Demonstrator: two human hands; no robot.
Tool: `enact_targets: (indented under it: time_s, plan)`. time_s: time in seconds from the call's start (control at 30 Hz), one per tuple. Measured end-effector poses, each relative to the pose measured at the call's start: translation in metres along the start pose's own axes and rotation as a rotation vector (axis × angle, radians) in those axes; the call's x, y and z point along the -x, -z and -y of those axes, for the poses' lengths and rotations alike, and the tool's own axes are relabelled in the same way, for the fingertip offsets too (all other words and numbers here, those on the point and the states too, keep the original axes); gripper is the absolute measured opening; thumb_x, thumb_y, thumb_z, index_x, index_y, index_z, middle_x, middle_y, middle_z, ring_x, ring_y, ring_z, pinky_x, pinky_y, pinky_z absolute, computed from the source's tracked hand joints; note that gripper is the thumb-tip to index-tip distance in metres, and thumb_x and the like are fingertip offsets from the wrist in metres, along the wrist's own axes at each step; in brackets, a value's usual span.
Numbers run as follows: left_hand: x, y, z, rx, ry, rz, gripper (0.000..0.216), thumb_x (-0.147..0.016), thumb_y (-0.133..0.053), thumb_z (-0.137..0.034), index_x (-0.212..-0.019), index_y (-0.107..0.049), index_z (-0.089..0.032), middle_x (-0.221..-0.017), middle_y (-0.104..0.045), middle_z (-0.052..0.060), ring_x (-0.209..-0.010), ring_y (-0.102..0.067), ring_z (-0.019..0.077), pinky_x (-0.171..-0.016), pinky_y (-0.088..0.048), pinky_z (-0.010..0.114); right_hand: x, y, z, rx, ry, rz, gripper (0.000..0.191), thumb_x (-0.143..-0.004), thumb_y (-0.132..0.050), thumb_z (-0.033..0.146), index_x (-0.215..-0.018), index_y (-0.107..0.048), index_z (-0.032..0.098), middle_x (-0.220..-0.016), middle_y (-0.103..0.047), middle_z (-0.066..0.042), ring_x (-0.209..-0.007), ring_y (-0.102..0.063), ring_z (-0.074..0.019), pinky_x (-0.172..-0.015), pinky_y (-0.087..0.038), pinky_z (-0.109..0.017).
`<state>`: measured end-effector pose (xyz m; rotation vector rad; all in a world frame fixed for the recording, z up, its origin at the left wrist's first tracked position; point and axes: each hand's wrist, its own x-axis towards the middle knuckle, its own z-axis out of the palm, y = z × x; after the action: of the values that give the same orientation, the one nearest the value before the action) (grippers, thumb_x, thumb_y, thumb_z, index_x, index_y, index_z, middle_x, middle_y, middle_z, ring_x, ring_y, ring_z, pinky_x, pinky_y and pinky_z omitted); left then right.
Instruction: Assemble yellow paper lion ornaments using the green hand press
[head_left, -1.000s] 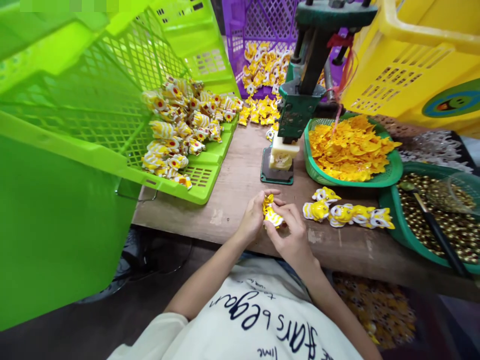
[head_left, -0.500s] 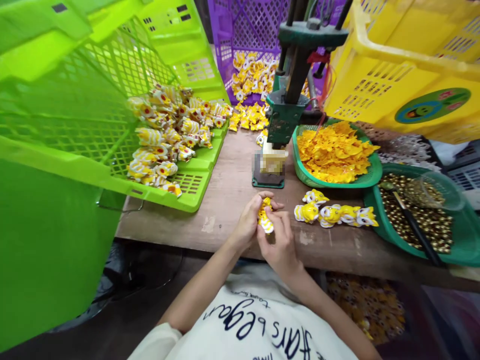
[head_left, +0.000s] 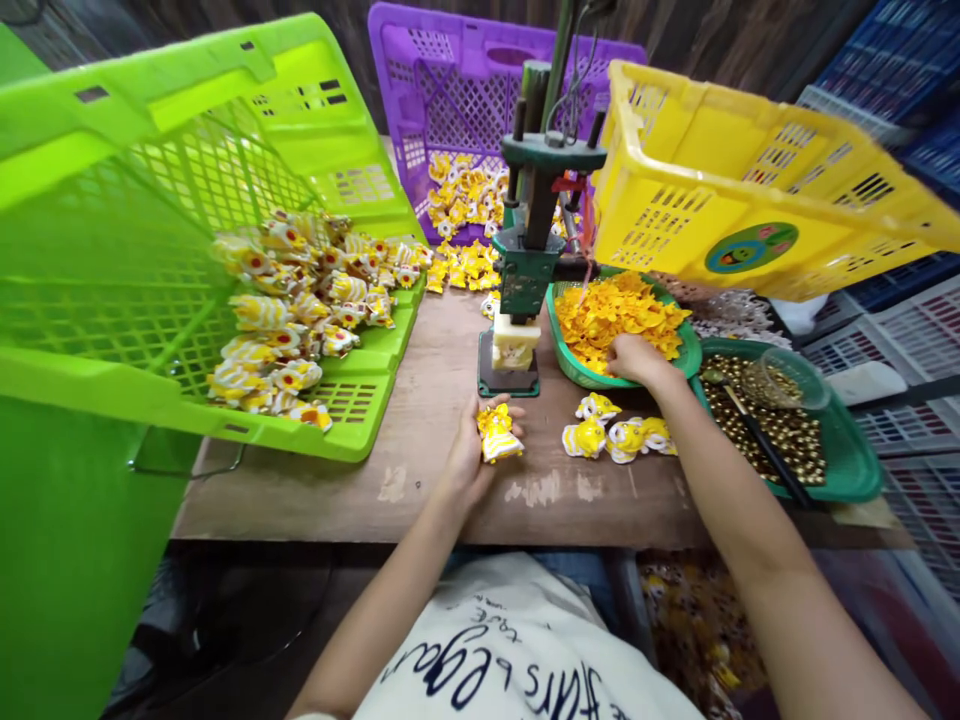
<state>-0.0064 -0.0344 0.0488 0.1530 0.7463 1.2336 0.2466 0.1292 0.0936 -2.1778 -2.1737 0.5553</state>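
My left hand point(head_left: 471, 450) holds a small yellow-and-white striped plastic animal figure point(head_left: 498, 434) above the front of the table, its fingers curled behind the figure. Over at the right, my right hand point(head_left: 636, 358) reaches into a green basket point(head_left: 571, 368) heaped with thin orange-yellow plastic pieces point(head_left: 619, 308). Its fingers are bent down into the pile; the fingertips are hidden. Several similar figures point(head_left: 585, 437) lie in a group between my hands, partly behind my right forearm. Just beyond my left hand stands a green hand press point(head_left: 525, 270) with a cream block point(head_left: 514, 345) at its base.
A tilted lime-green crate point(head_left: 375, 400) with many striped figures is at left. Behind are a purple crate point(head_left: 465, 50) of yellow-and-white parts and a yellow crate point(head_left: 675, 220). At right, a green tray point(head_left: 855, 460) holds gold beads, a clear cup and a black-handled tool point(head_left: 776, 460).
My right hand has left the figure and moved right into the basket of orange-yellow pieces. My left hand keeps the figure. The camera view has shifted, showing more of the background.
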Motion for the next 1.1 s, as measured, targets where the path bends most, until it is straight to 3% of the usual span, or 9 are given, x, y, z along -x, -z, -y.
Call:
enact_targets:
  time_s: [0.13,0.23,0.3,0.4,0.5,0.6,0.73,0.93,1.1]
  plan:
    - [-0.004,0.003,0.002,0.064,0.077,-0.059,0.043,-0.102,-0.031,-0.043,-0.104,-0.059,-0.011,-0.071,-0.068,0.006,-0.053,-0.064,0.0135,-0.051,-0.052,0.022,0.005,0.008,-0.011,-0.085,0.021,-0.104,0.017,-0.082,-0.060,0.018,-0.092,-0.072,0.012,-0.092,-0.073,-0.010,-0.083,-0.067,-0.0178,-0.075,-0.049,-0.025]
    - [-0.006,0.002,0.002,0.076,0.106,-0.053,0.043,-0.099,-0.038,-0.047,-0.101,-0.061,-0.011,-0.069,-0.067,0.006,-0.059,-0.068,0.0161,-0.056,-0.055,0.024,0.036,0.016,-0.003,-0.319,0.093,-0.173,0.020,-0.085,-0.056,0.024,-0.095,-0.070,0.013,-0.087,-0.073,-0.007,-0.071,-0.065,-0.0149,-0.068,-0.050,-0.025]
    - [-0.006,-0.002,0.002,0.063,0.087,-0.057,0.043,-0.099,-0.037,-0.048,-0.101,-0.062,-0.012,-0.070,-0.068,0.006,-0.067,-0.072,0.0189,-0.062,-0.059,0.028,0.066,0.014,0.013,-0.532,0.198,-0.125,0.018,-0.083,-0.059,0.027,-0.088,-0.071,0.015,-0.076,-0.071,-0.004,-0.062,-0.061,-0.0144,-0.061,-0.049,-0.025]
    - [-0.002,-0.010,0.001,0.056,0.076,-0.049,0.047,-0.101,-0.032,-0.047,-0.101,-0.063,-0.013,-0.069,-0.069,0.006,-0.070,-0.073,0.0198,-0.065,-0.060,0.031,0.107,-0.004,0.044,-0.661,0.320,0.042,0.013,-0.080,-0.061,0.025,-0.080,-0.072,0.017,-0.073,-0.070,-0.003,-0.064,-0.062,-0.0156,-0.063,-0.049,-0.026]
    - [0.003,-0.014,0.001,0.052,0.097,-0.061,0.048,-0.102,-0.029,-0.046,-0.100,-0.064,-0.013,-0.073,-0.070,0.007,-0.064,-0.071,0.0170,-0.063,-0.060,0.029,0.130,-0.033,0.067,-0.632,0.314,0.029,0.015,-0.081,-0.059,0.021,-0.086,-0.073,0.018,-0.085,-0.072,-0.004,-0.078,-0.065,-0.0176,-0.075,-0.051,-0.030]
    - [0.006,-0.011,0.000,0.046,0.087,-0.116,0.049,-0.102,-0.030,-0.045,-0.099,-0.065,-0.012,-0.071,-0.070,0.006,-0.063,-0.070,0.0162,-0.065,-0.059,0.028,0.137,-0.061,0.075,-0.689,0.351,-0.068,0.022,-0.086,-0.057,0.023,-0.101,-0.072,0.018,-0.099,-0.069,-0.006,-0.083,-0.063,-0.0163,-0.076,-0.051,-0.029]
    - [0.008,-0.004,-0.004,0.040,0.090,-0.157,0.048,-0.102,-0.031,-0.046,-0.105,-0.065,-0.011,-0.070,-0.070,0.006,-0.061,-0.069,0.0159,-0.064,-0.058,0.026,0.140,-0.082,0.072,-0.813,0.477,-0.009,0.031,-0.085,-0.067,0.025,-0.115,-0.068,0.019,-0.107,-0.063,-0.006,-0.082,-0.061,-0.0139,-0.068,-0.052,-0.026]
    - [0.011,-0.004,-0.006,-0.038,0.118,-0.161,0.046,-0.100,-0.038,-0.047,-0.106,-0.065,-0.010,-0.082,-0.074,0.010,-0.065,-0.071,0.0183,-0.063,-0.058,0.028,0.143,-0.094,0.060,-0.713,0.514,-0.062,0.034,-0.085,-0.071,0.029,-0.118,-0.067,0.021,-0.103,-0.065,-0.006,-0.076,-0.061,-0.0142,-0.066,-0.053,-0.028]
    - [0.008,0.003,0.006,-0.133,0.155,-0.087,0.045,-0.097,-0.044,-0.049,-0.113,-0.063,-0.012,-0.084,-0.073,0.009,-0.054,-0.066,0.0153,-0.052,-0.054,0.026,0.147,-0.090,0.059,-0.743,0.508,-0.151,0.031,-0.088,-0.068,0.032,-0.117,-0.068,0.021,-0.102,-0.067,-0.007,-0.077,-0.061,-0.0155,-0.065,-0.053,-0.029]
